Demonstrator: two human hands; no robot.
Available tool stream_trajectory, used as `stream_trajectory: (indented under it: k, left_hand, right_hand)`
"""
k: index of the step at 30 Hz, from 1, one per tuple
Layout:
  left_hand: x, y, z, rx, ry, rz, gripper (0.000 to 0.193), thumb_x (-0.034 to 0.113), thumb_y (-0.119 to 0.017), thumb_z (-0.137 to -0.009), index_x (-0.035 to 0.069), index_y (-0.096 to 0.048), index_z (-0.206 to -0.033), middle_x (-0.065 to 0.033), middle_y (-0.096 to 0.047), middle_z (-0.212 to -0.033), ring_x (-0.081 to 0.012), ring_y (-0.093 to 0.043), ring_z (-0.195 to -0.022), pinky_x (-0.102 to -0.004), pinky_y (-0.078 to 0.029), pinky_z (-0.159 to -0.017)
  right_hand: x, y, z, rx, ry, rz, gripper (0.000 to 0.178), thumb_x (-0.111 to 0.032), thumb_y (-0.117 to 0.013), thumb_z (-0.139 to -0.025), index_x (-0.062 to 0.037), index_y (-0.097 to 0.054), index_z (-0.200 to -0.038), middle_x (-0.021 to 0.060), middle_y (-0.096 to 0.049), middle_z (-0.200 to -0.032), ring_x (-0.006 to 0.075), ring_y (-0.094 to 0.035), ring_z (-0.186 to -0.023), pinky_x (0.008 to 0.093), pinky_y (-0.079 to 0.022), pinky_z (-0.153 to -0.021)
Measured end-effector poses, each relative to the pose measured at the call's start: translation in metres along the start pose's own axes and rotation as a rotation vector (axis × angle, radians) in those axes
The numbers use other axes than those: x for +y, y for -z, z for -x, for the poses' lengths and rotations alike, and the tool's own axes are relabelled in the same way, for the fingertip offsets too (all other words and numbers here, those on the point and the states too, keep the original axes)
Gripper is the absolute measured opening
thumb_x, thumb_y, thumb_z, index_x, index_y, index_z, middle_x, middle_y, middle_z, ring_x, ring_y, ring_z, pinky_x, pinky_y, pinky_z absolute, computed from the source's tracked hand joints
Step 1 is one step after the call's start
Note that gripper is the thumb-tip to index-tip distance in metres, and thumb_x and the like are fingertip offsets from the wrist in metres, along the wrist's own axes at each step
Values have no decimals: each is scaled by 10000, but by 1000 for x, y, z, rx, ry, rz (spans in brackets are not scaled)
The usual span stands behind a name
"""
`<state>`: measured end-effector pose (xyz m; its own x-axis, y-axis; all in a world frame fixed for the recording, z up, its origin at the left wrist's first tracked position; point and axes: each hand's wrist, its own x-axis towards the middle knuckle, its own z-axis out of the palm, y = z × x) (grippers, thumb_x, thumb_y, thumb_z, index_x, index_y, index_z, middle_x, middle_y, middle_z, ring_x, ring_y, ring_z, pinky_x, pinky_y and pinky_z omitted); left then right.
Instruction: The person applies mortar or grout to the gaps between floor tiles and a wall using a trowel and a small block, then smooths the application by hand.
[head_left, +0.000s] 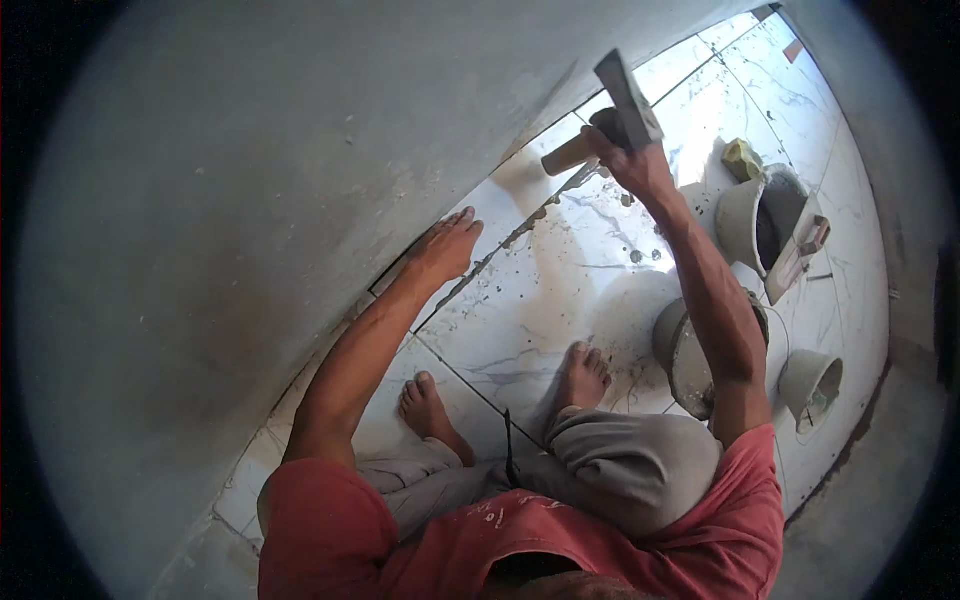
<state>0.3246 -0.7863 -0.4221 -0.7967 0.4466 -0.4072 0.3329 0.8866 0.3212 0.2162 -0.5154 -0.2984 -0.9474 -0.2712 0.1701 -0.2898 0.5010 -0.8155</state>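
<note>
Your right hand (pixel 632 160) is closed around the hammer (pixel 612 112) handle: head-heavy, rigid; grip low. Left hand (pixel 447 247) rests flat, empty, at the tile floor's (pixel 560 290) wall edge.

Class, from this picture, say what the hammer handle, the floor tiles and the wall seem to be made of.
Hammer handle: probably bare wood, tan and matt, gripped by the right hand.
Floor tiles: likely glazed ceramic or porcelain, glossy white with grey marble-like veins.
Wall: apparently cement plaster, dull grey and unpainted.
</note>
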Motion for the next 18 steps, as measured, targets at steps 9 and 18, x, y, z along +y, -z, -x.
stream_trajectory:
  k: [9,18]
  left_hand:
    - [6,3,0,-4,19,57,575,-93,-436,-732,9,-426,-1298,-216,-310,-1420,-338,-346,-1294,-402,-311,-1058]
    - [0,-4,14,68,-36,15,530,-56,-448,-778,13,-419,-1303,-191,-324,-1421,-317,-348,-1298,-391,-284,-1078]
  right_hand:
    - [-5,-15,12,75,69,-71,247,-205,-641,-821,15,-594,-923,81,-578,-696,159,-544,-585,300,-450,-552]
    - [-14,-35,19,17,221,60,257,-196,-658,-807,31,-596,-910,94,-597,-735,174,-570,-645,314,-466,-582]
